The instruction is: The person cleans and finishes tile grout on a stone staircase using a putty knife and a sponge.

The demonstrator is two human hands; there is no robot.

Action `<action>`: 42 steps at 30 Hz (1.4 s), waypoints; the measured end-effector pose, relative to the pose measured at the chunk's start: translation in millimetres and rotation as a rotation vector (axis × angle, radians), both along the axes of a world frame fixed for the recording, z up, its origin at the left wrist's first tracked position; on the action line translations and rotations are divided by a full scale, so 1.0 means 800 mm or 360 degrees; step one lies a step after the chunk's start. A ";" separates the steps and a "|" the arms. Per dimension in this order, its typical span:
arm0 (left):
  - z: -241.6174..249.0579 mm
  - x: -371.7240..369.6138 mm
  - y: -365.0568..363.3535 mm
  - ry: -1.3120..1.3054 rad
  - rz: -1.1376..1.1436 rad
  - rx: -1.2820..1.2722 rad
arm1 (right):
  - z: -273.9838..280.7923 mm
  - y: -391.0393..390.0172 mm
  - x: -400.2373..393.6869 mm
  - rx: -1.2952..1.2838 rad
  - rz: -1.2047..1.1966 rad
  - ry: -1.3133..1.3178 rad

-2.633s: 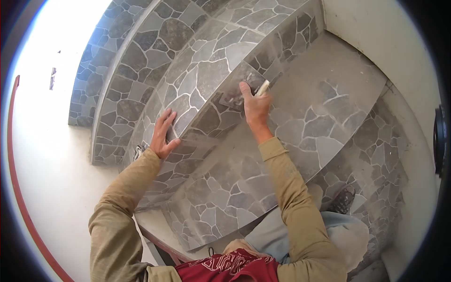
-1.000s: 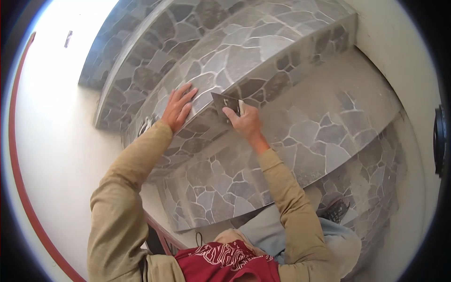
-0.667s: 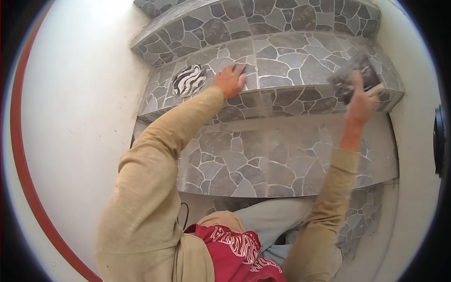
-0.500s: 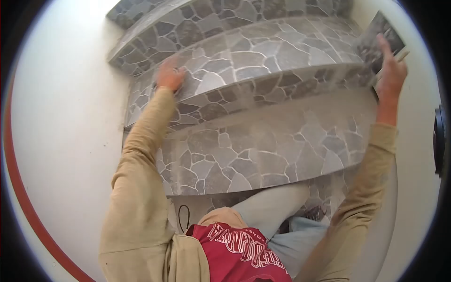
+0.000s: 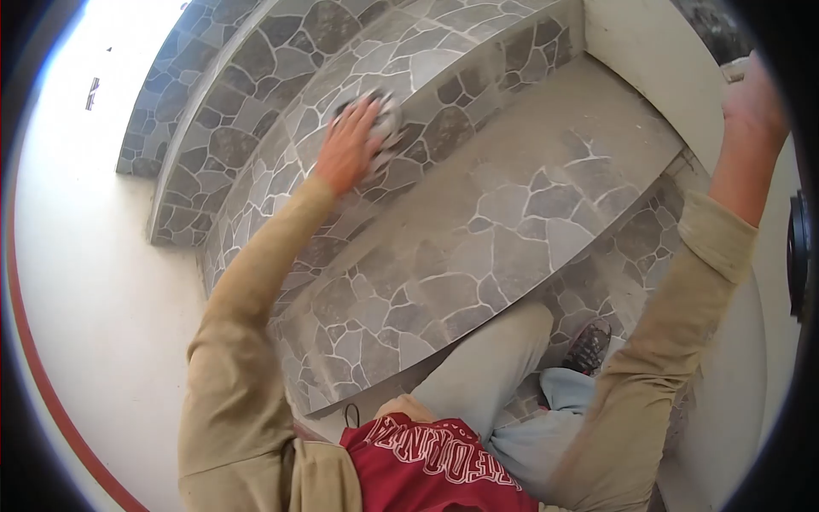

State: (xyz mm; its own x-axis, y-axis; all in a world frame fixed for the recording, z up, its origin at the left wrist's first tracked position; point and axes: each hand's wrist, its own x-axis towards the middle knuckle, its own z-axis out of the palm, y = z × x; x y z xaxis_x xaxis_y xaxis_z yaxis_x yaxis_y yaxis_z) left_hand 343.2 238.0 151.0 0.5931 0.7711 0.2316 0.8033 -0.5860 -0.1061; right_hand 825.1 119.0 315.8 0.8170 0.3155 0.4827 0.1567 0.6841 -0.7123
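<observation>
My left hand [image 5: 350,145] presses a crumpled grey-and-white rag [image 5: 390,119] onto the front edge of a curved stone-patterned step [image 5: 294,136]. The rag is blurred and partly covered by my fingers. Up at the right edge, my right hand [image 5: 755,98] is closed around the pale handle of a dark, flat rectangular tool [image 5: 717,30], held away from the steps by the wall. The tool's far part is cut off by the edge of the view, and its exact kind does not show.
A lower step [image 5: 401,316] with pale grout lines and a dusty upper area lies before my knees. Higher steps [image 5: 222,141] rise at the upper left. White wall [image 5: 94,282] borders the left side; a pale wall [image 5: 648,51] flanks the right. My shoe [image 5: 589,346] rests below.
The view has turned, tilting the steps. My left hand with the rag has moved along the step toward its front edge. My right hand and the dark tool have shifted toward the right edge.
</observation>
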 end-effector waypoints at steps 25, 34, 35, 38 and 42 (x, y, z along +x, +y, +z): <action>0.008 0.239 0.124 0.0023 0.0003 -0.0054 | -0.020 0.005 0.007 0.0421 0.0135 0.0066; 0.010 0.016 -0.005 -0.0007 0.0176 -0.0163 | 0.015 -0.048 0.002 0.0059 0.0116 0.0118; 0.001 -0.076 -0.039 0.0080 0.0117 -0.0029 | 0.004 -0.054 0.024 0.0124 0.0102 -0.0120; 0.031 -0.182 -0.112 0.0265 0.0529 -0.0257 | -0.012 -0.052 0.057 0.0353 0.0029 -0.0297; 0.033 -0.092 -0.064 0.0359 0.0324 -0.0237 | -0.028 -0.037 0.066 0.0373 -0.0054 -0.0152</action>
State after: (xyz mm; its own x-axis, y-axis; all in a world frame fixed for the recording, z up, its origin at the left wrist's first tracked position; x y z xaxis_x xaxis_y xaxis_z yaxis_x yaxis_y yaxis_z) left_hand 269.8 186.8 177.1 0.4472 0.8943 -0.0120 0.8713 -0.4386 -0.2202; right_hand 877.7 89.1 293.4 0.7726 0.1591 0.6147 0.2412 0.8221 -0.5158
